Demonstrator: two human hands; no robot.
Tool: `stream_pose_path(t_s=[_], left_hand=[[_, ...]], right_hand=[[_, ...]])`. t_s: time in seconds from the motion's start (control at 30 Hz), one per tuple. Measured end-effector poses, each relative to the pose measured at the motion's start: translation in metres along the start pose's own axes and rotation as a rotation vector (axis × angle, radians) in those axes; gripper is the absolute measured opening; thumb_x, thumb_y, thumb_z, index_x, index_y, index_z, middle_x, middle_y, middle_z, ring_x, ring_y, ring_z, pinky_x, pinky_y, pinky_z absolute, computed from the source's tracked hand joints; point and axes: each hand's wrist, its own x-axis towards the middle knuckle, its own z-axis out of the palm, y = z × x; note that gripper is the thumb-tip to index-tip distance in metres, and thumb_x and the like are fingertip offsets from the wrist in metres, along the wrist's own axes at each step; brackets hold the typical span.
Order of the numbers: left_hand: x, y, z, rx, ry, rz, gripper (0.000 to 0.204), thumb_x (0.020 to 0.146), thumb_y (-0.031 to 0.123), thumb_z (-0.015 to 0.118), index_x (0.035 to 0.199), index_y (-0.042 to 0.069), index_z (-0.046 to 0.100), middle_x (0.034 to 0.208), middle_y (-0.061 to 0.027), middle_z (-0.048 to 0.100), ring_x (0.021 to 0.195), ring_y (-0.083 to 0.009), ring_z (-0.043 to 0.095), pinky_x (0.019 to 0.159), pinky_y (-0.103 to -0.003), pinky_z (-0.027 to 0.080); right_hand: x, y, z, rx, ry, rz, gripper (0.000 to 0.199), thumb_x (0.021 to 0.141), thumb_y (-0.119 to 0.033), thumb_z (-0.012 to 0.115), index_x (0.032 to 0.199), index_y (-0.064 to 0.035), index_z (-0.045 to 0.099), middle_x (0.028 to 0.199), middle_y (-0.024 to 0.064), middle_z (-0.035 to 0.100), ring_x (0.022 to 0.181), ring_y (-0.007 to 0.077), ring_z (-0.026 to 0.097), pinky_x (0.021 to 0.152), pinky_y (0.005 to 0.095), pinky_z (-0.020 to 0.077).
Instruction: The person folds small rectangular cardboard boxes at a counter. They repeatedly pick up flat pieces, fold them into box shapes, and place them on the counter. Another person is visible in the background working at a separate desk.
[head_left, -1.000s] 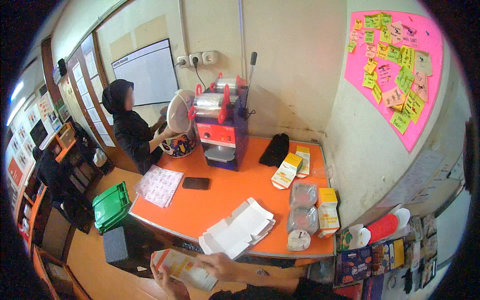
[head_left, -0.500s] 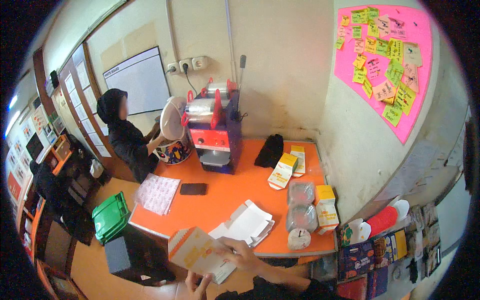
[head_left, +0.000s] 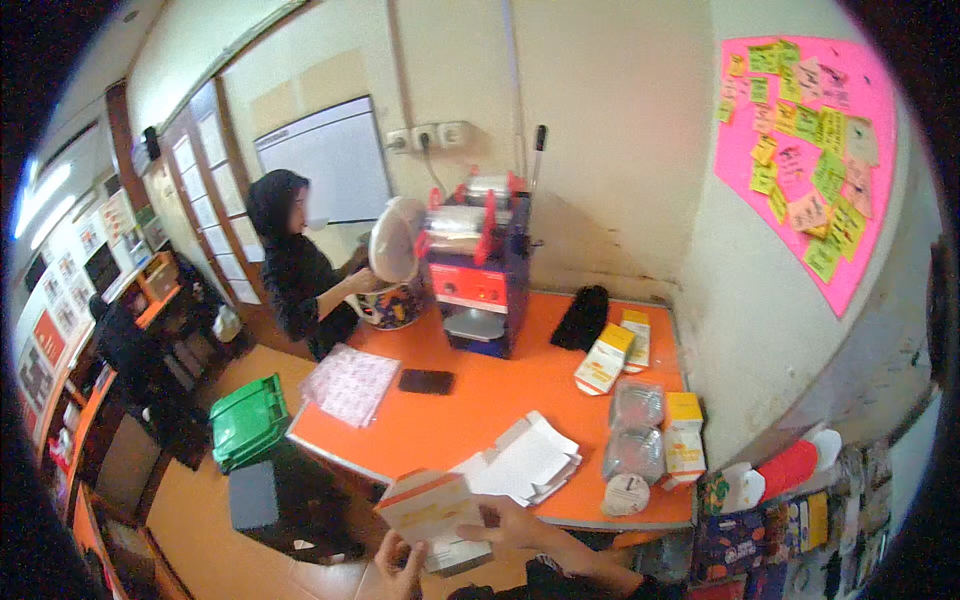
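A printed white and yellow-orange carton point(head_left: 432, 512) is held up between the person's two hands, in front of the near edge of the counter point(head_left: 425, 435). The left hand point(head_left: 400, 565) grips its lower left edge between thumb and fingers; the right hand point(head_left: 515, 525) is closed on its right side. Just beyond the hands, an unfolded white box point(head_left: 525, 460) lies on the counter. To their right are clear plastic containers point(head_left: 637, 408), a round pale tub point(head_left: 626, 495) and a yellow-and-white box point(head_left: 684, 445). Farther ahead of the hands lie a dark phone point(head_left: 426, 382) and, left of it, some patterned paper point(head_left: 350, 385). Well beyond stands a red-and-blue machine point(head_left: 480, 295), beside which a co-worker point(head_left: 290, 260) holds a white lid point(head_left: 396, 240) at a patterned bucket point(head_left: 388, 307). Left of the hands is a green bin point(head_left: 248, 420).
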Motion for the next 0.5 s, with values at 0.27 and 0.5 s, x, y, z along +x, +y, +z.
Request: stream_pose_path(t_s=[0.27,0.5], left_hand=[[-0.001,0.015,0.013,-0.023,-0.075,-0.062,0.063,0.081,0.006,0.079,0.136,0.006,0.048,0.119,-0.0116,0.065,0.105,-0.0242,0.066,0.094,-0.039,0.053],[0.038,-0.064,-0.060,-0.371,-0.458,-0.032,0.016,0.091,0.013,0.069,0.102,0.002,0.069,0.109,-0.0172,0.070,0.093,-0.0284,0.069,0.088,-0.047,0.056]], right_hand=[[0.002,-0.005,-0.002,0.115,-0.055,0.169,0.038,0.094,-0.018,0.071,0.128,-0.0007,0.065,0.122,0.0053,0.068,0.109,0.0121,0.060,0.097,0.0318,0.0479],[-0.003,-0.038,-0.002,-0.014,-0.372,-0.037,0.053,0.090,-0.006,0.057,0.143,-0.0100,0.056,0.119,0.0086,0.066,0.118,0.0211,0.057,0.108,0.0338,0.0390]])
